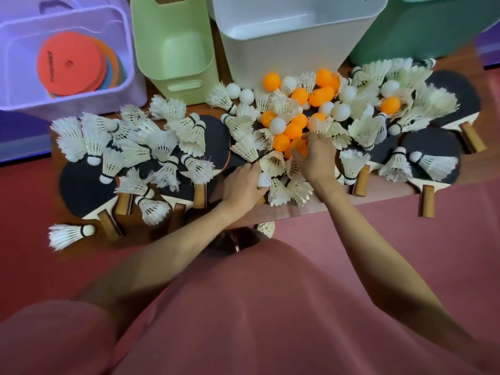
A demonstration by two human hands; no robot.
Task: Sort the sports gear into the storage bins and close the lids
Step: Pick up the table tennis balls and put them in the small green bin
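Near: left hand [244, 182] curled round a white ball [264, 181]; right hand [313, 155] pinching orange balls [293, 131] mid-table. Beyond: loose shuttlecocks [159, 142], paddles [81, 188]. Far: white bin [297, 47], unlidded. Risk: nudged balls likely rolling off.

– What do we have on?
– We wear a pink top with short sleeves [54, 328]. Our arms are bare below them.
– Anything on our left hand [242, 185] or right hand [313, 161]?
– No, we see only bare fingers.
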